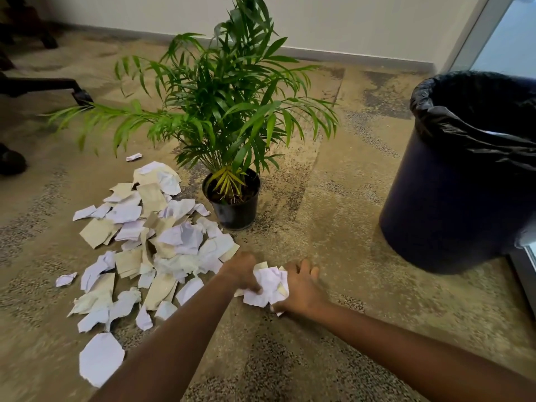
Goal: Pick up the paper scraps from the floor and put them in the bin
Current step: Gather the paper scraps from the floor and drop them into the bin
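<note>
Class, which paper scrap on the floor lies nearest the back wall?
The small crumpled white scrap, alone beyond the far edge of the pile, left of the potted plant.
</note>
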The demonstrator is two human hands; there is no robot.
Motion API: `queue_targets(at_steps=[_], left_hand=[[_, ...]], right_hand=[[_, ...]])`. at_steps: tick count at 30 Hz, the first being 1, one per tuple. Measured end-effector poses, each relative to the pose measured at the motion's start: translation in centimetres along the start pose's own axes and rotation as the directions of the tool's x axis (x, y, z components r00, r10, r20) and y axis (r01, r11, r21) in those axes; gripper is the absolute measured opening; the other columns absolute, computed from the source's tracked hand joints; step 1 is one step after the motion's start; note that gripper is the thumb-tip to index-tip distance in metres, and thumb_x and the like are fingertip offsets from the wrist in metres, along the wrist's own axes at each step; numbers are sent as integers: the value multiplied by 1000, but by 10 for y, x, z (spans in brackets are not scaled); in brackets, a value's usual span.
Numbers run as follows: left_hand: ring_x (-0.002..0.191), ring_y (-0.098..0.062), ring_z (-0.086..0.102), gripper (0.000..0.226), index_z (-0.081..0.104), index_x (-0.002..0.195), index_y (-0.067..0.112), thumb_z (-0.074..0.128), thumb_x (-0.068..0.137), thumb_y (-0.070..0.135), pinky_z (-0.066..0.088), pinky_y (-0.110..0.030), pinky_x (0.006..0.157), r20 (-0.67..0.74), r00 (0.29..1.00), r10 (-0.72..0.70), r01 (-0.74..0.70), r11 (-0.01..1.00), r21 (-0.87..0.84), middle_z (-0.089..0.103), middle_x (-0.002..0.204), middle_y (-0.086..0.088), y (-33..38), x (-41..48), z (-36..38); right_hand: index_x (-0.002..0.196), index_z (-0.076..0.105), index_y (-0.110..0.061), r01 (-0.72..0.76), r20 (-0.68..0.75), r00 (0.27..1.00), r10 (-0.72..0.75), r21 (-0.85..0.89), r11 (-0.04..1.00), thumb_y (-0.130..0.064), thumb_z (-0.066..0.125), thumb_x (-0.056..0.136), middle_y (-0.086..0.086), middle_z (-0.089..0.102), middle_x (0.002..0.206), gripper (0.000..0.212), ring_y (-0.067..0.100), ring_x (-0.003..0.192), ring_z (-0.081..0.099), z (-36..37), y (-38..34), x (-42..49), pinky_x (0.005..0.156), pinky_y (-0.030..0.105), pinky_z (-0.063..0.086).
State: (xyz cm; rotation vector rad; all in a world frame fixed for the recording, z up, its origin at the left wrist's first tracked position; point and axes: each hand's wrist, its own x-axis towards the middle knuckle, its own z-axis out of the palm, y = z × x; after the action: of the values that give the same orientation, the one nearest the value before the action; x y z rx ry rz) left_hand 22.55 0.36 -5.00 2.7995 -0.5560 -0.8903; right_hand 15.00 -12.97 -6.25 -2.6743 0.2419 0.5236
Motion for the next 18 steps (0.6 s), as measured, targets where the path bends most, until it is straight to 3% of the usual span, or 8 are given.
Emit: queue_targets(at_steps=[6,9,14,18], left_hand=[[126,-24,47,57,46,133,7,67,85,29,42,-30,98,-21,996,-82,81,995,-52,50,138,-11,2,-2,-2],[122,-23,52,47,51,129,5,62,88,27,45,-28,95,-37,992,-125,121,988,-94,55,133,-12,1,-2,-3],[133,-26,43,63,32,145,9,60,90,20,38,-30,103,-67,988,-142,124,967,-221,43,147,-12,-3,-8,-3],[130,-28,46,53,38,140,4,56,92,18,39,-31,102,-81,980,-184,156,950,-272,48,142,-14,-1,-10,-8]], right_hand=[[137,28,-8,-105,-26,994,110,155,982,-36,76,71,15,27,142,87,33,133,28,-5,-2,3,105,36,34],[134,29,-8,-146,-10,988,153,235,961,-29,80,67,14,33,137,86,31,128,36,-4,-6,0,99,34,39],[128,33,-2,-174,50,985,167,355,919,-12,80,68,16,51,129,77,29,119,51,-2,-15,-4,90,33,45],[120,54,3,-147,38,989,142,291,945,-10,76,73,18,62,120,53,28,110,61,-1,-19,-6,86,33,50]])
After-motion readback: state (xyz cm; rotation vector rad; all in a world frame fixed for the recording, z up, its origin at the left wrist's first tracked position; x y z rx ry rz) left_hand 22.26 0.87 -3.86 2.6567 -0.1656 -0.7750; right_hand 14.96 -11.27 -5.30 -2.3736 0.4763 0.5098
